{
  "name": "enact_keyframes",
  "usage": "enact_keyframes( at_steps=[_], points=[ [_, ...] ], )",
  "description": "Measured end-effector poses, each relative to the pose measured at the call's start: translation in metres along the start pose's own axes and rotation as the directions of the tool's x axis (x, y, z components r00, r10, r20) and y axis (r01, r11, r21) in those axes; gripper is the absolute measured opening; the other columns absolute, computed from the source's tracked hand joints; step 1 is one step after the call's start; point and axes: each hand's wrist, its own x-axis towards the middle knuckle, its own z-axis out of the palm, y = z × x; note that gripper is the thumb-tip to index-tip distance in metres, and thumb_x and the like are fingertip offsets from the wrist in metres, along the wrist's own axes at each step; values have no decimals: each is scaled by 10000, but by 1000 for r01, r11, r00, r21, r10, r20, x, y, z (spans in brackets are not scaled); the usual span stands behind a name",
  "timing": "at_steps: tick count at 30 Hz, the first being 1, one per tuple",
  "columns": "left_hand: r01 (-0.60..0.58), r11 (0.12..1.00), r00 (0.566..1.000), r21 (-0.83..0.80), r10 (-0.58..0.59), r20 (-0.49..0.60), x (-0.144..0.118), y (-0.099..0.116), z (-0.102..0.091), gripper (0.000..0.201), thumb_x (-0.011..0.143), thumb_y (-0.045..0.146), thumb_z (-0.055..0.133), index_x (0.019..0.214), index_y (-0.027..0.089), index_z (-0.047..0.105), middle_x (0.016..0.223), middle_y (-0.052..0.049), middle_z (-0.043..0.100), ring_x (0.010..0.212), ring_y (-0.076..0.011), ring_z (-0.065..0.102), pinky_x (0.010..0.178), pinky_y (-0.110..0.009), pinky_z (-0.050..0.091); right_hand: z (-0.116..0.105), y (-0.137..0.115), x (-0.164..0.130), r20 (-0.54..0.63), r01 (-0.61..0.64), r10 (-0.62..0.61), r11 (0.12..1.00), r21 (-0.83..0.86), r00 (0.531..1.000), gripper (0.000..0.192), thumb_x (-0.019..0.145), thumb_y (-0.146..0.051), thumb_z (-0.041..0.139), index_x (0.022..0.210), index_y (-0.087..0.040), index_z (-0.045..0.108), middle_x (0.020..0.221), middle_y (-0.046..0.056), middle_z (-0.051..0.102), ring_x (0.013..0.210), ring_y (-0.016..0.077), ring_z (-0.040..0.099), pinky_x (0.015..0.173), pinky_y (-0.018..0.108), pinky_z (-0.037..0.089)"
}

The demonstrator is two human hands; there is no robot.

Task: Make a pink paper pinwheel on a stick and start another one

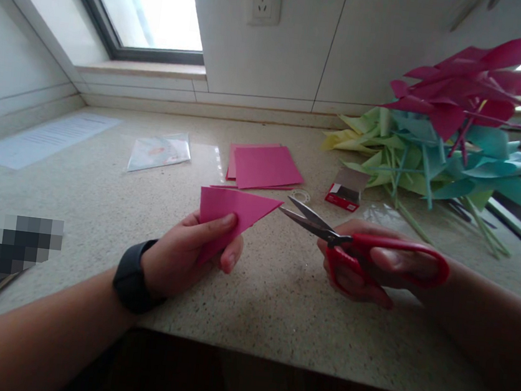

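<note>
Between the thumb and fingers of my left hand (pixel 198 245) is a piece of pink paper (pixel 226 207), folded into a triangle with one corner pointing right. My right hand (pixel 350 275) grips a pair of scissors (pixel 331 234) by the red handles. Their metal blades are parted slightly, and the tips are close to the paper's right corner. Behind the held paper lies a stack of pink paper squares (pixel 268 166) on the speckled countertop (pixel 255 320).
Paper pinwheels (pixel 479 89) in pink, blue, green and yellow are heaped at the right. A small red box (pixel 344 195) stands open near my right hand. Further left lie a clear packet (pixel 159 151) and a printed sheet (pixel 46 136). The counter meets a tiled wall.
</note>
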Motion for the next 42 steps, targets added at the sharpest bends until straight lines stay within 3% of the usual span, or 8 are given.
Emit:
enact_keyframes(
  at_steps=[20,23,27,32,35,38,42],
  points=[
    [-9,1000,1000,5,9,-14,0,-1,1,412,926,429,634,623,151,638,532,-21,587,517,-104,504,542,-223,411,0,-3,-1,-26,-13,12,998,-57,1000,415,950,-531,561,835,-136,610,530,-42,500,419,73,426,427,191,352],
    [-28,1000,999,11,29,-38,-1,-3,0,295,897,417,693,760,157,726,642,-34,689,558,-109,572,537,-204,442,-2,-6,-2,-22,-15,13,997,-79,1000,424,950,-535,559,819,-136,611,535,-41,502,402,69,417,409,191,343],
    [-102,985,985,138,119,-125,-4,-9,-10,194,820,338,806,985,238,787,920,-15,769,754,-122,658,686,-202,518,-4,-17,-5,-23,-50,47,987,-152,999,432,925,-543,607,791,-133,616,559,-29,531,407,61,444,397,176,333],
    [-244,864,967,440,253,40,-5,-5,-16,158,932,258,685,1057,240,779,993,-34,767,879,-156,677,806,-247,529,-6,-28,-5,1,-141,144,971,-192,990,424,888,-534,662,762,-133,605,546,-30,545,399,56,456,368,159,318],
    [-322,787,946,526,291,143,-7,2,-11,163,966,215,625,1046,208,766,995,-51,760,921,-169,690,861,-269,539,-8,-29,-5,49,-137,148,974,-181,988,401,901,-503,661,750,-139,591,558,-33,547,405,52,451,370,154,329],
    [-297,801,955,520,243,172,-8,4,-6,174,988,215,586,1047,185,747,969,-59,758,856,-154,707,776,-244,562,-9,-28,-6,60,-140,152,976,-167,987,395,899,-505,668,765,-143,585,569,-37,547,404,49,445,366,152,327],
    [-254,864,966,435,205,158,-9,1,-5,234,1008,268,561,1212,215,661,985,-57,764,790,-149,717,668,-233,569,-9,-27,-6,32,-181,189,969,-166,982,438,863,-557,691,761,-145,583,563,-36,547,400,54,448,358,157,322]
  ],
)
